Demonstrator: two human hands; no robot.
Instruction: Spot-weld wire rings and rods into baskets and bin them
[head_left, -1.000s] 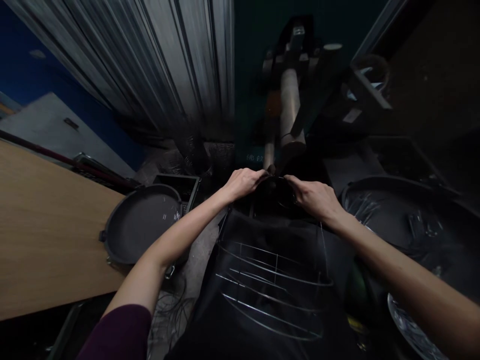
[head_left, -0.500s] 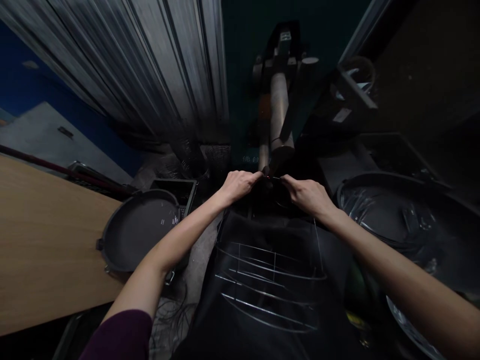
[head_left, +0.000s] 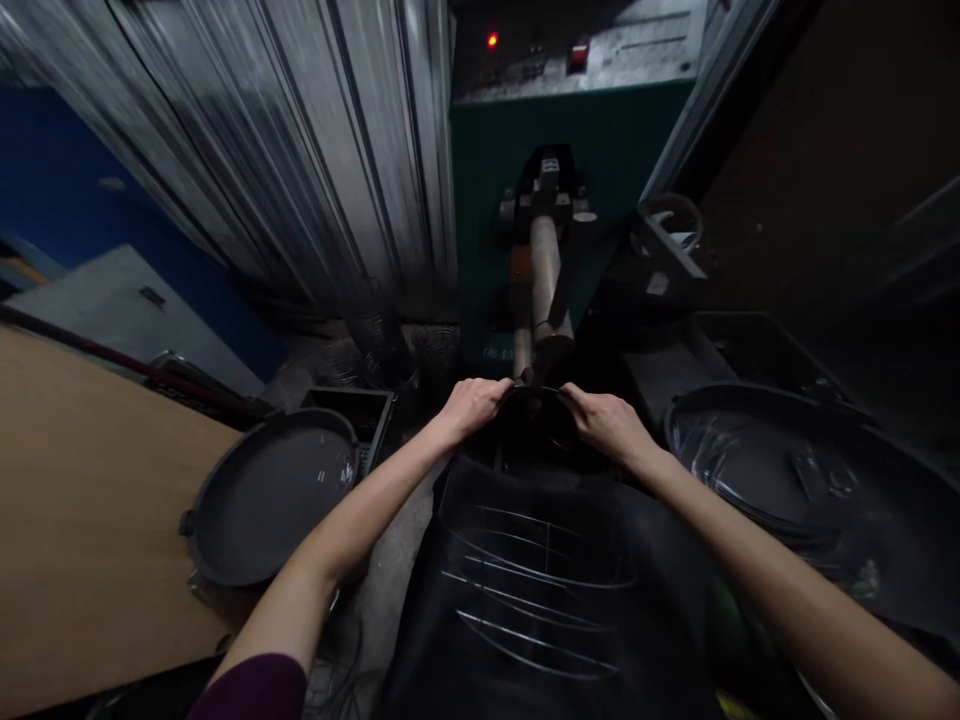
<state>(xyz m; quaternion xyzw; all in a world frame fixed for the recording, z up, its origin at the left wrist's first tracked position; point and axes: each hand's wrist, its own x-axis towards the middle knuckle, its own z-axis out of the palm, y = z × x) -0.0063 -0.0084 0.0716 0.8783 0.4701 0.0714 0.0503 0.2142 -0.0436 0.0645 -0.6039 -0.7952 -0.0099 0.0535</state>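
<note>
My left hand (head_left: 474, 405) and my right hand (head_left: 606, 415) are closed, pinching opposite ends of a thin, dark, curved wire (head_left: 541, 388). Between them, this wire sits at the lower end of the machine's metal arms (head_left: 547, 275), which look like spot welder electrodes. Darkness hides the exact contact point. Below my hands, a wire frame (head_left: 547, 578) of several curved and straight thin rods lies over black cloth (head_left: 427, 650) at my lap. I cannot tell whether the held wire is part of that frame.
Ahead stands a green machine (head_left: 480, 130) with a lit red lamp (head_left: 493, 40) and a red switch (head_left: 578, 56). A round black tray (head_left: 262, 520) is at left beside a wooden board (head_left: 97, 520). At right, another black tray (head_left: 750, 390) holds wire pieces. Corrugated metal (head_left: 337, 150) rises behind.
My view has tilted up, bringing the machine's panel and red lamp into sight. A small red glow between my hands is gone. Both hands keep their pinch at the machine's arms.
</note>
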